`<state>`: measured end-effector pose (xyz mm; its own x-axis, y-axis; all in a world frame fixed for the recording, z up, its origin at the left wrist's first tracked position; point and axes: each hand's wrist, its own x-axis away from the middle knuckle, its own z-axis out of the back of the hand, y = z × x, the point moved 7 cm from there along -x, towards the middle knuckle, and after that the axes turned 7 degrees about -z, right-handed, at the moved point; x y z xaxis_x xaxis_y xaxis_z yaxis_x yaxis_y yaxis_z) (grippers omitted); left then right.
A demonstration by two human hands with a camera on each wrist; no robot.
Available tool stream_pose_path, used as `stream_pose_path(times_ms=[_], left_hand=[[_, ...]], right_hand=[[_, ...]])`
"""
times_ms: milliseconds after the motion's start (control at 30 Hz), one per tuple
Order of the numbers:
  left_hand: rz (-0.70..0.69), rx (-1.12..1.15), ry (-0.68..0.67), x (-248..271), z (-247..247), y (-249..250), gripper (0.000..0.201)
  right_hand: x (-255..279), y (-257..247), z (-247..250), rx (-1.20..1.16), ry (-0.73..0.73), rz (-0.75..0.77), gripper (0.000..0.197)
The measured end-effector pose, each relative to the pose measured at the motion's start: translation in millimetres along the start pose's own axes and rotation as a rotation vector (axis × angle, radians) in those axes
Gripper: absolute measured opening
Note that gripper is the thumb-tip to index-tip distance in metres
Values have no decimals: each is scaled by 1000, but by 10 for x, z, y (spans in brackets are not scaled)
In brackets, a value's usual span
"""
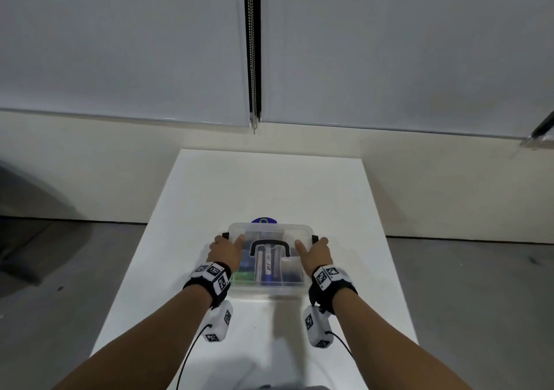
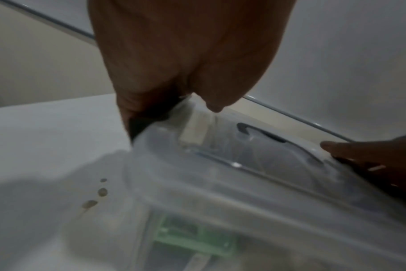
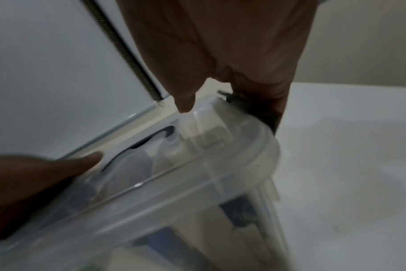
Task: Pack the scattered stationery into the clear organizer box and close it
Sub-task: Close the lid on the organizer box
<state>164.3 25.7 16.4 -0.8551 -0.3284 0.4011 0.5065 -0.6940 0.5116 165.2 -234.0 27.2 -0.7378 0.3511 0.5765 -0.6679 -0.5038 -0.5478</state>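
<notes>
— Left side? Left hand (image 1: 223, 250) clamped on the left end of the clear plastic organizer box (image 1: 269, 286), thumb on the lid, fingers curled over the black side latch (image 1: 225, 235)
— And right? Right hand (image 1: 316, 253) mirrored on the right end, thumb on top, fingers wrapped on its latch. Box lidded, stationery inside, sitting mid white table (image 1: 269, 185), pinned between both hands
</notes>
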Motion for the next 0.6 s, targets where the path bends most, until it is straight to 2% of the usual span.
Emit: stream_pose_path(times_ms=[200,367,433,600], left_hand=[[28,124,29,74,-49,126,59],[-12,89,-67,54,-19,129,68],[-45,45,-83,43,2,143,63],[-124,-68,-157,64,-7,220,51]], right_hand=[[229,-84,-132,168,68,54,62],[113,17,-1,173,-103,48,49],[91,57,93,182,-106,44,43],[138,223,204,262,-172,42,44]])
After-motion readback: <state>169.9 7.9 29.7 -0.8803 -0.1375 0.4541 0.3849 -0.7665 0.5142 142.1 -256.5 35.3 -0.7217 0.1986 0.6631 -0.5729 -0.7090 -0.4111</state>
